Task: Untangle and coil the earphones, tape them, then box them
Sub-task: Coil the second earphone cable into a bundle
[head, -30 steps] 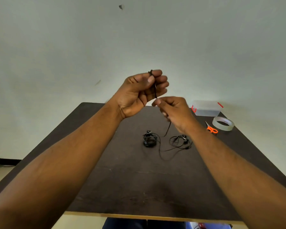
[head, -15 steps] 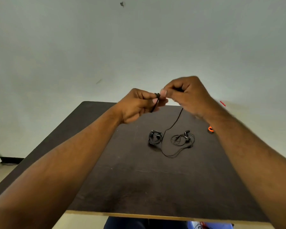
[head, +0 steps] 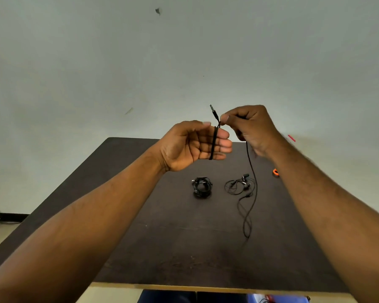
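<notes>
My left hand is raised over the dark table, palm toward me, with a black earphone cable looped round its fingers. The jack plug sticks up beside the thumb. My right hand pinches the same cable just right of that loop. From there the cable hangs down to a loose tangle with the earbuds on the table. A second, coiled set of earphones lies to its left.
An orange scissors handle peeks out beside my right forearm. A red clip of the plastic box shows behind my right wrist; the box and the tape roll are hidden. The table's front edge is near my elbows.
My left hand has unfolded its fingers and the cable now loops round them. My right hand has moved up and right, drawing the cable over. The slack on the table has shifted right.
</notes>
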Action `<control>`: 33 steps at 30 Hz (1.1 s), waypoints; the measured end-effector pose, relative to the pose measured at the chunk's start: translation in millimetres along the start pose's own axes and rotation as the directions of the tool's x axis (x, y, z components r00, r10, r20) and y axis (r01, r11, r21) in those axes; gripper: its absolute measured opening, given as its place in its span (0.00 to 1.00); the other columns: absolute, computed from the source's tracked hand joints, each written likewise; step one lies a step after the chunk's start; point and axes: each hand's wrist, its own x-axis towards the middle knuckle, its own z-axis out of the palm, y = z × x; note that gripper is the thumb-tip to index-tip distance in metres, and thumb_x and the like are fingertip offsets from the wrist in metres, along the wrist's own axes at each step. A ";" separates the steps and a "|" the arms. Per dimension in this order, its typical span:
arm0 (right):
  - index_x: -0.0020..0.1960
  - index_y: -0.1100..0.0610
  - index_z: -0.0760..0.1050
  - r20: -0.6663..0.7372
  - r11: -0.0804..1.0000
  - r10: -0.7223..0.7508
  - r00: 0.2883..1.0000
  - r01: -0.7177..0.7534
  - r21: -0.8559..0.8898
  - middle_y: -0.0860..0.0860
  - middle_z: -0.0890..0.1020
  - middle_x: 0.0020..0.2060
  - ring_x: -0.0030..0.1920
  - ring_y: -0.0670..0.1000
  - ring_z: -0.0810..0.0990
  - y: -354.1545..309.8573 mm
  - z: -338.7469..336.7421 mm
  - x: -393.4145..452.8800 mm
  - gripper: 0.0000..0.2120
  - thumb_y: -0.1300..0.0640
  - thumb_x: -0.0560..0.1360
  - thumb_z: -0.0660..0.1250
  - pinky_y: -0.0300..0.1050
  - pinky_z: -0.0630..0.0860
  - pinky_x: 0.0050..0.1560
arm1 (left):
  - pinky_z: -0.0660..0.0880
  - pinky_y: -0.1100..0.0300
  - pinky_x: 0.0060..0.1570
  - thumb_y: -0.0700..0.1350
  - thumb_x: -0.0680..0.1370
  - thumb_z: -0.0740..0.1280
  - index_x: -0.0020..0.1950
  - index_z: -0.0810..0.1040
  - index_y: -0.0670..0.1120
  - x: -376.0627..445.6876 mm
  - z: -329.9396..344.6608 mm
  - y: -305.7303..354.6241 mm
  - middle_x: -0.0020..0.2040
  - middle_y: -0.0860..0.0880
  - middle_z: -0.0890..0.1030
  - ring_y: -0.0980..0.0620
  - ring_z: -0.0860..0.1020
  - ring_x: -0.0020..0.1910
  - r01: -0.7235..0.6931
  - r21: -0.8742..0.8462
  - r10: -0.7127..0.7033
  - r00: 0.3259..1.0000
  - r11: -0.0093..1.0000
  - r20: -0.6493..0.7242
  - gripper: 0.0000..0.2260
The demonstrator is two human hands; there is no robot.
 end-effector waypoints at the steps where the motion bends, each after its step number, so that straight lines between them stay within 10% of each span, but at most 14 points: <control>1: 0.37 0.56 0.83 -0.001 1.000 0.011 1.000 -0.011 0.002 0.48 0.71 0.20 0.22 0.46 0.63 1.7 2.7 -1.9 0.07 0.62 0.74 0.71 0.37 0.61 0.25 | 0.77 0.44 0.58 0.50 0.79 0.58 0.53 0.83 0.36 -0.3 -0.5 0.0 0.50 0.37 0.84 0.39 0.82 0.53 0.005 -0.008 -0.005 1.000 1.000 0.001 0.20; 8: 0.44 0.52 0.83 0.059 1.000 0.001 0.998 0.001 -0.022 0.41 0.85 0.35 0.41 0.40 0.84 13.7 21.2 -14.8 0.06 0.62 0.75 0.70 0.35 0.78 0.44 | 0.79 0.40 0.54 0.71 0.74 0.52 0.46 0.82 0.34 1.8 7.7 9.6 0.44 0.35 0.84 0.38 0.83 0.48 0.040 -0.012 -0.042 0.968 0.999 -0.248 0.40; 14: 0.47 0.53 0.83 0.142 0.987 -0.061 0.988 0.081 -0.142 0.43 0.85 0.40 0.45 0.42 0.84 12.0 19.6 -14.4 0.05 0.61 0.75 0.70 0.37 0.79 0.49 | 0.81 0.44 0.50 0.61 0.75 0.67 0.39 0.81 0.38 2.3 10.1 9.1 0.38 0.39 0.83 0.42 0.84 0.43 0.155 0.071 -0.119 0.924 0.985 -0.362 0.25; 21: 0.57 0.57 0.81 0.235 0.938 -0.141 0.962 0.206 -0.279 0.42 0.79 0.35 0.38 0.36 0.79 14.1 15.6 -11.8 0.12 0.66 0.76 0.68 0.27 0.71 0.42 | 0.80 0.40 0.49 0.77 0.70 0.45 0.39 0.82 0.34 3.8 3.8 3.7 0.40 0.34 0.83 0.38 0.83 0.43 0.187 -0.057 -0.195 0.935 0.981 -0.295 0.48; 28: 0.46 0.57 0.84 0.383 0.613 -0.382 0.841 0.541 -0.576 0.48 0.73 0.30 0.30 0.47 0.71 12.0 7.6 -8.5 0.14 0.56 0.74 0.59 0.43 0.70 0.30 | 0.81 0.45 0.50 0.55 0.77 0.67 0.42 0.81 0.38 5.2 4.7 -0.2 0.39 0.41 0.83 0.44 0.84 0.43 0.204 0.055 -0.178 0.937 0.978 -0.300 0.20; 33: 0.48 0.54 0.84 0.298 0.783 -0.288 0.910 0.403 -0.474 0.43 0.75 0.30 0.32 0.41 0.74 15.7 2.1 -7.3 0.09 0.62 0.74 0.66 0.36 0.70 0.35 | 0.81 0.48 0.49 0.44 0.74 0.67 0.48 0.82 0.37 0.6 1.3 -3.4 0.44 0.40 0.84 0.45 0.84 0.46 0.105 -0.004 -0.105 0.986 0.994 -0.129 0.10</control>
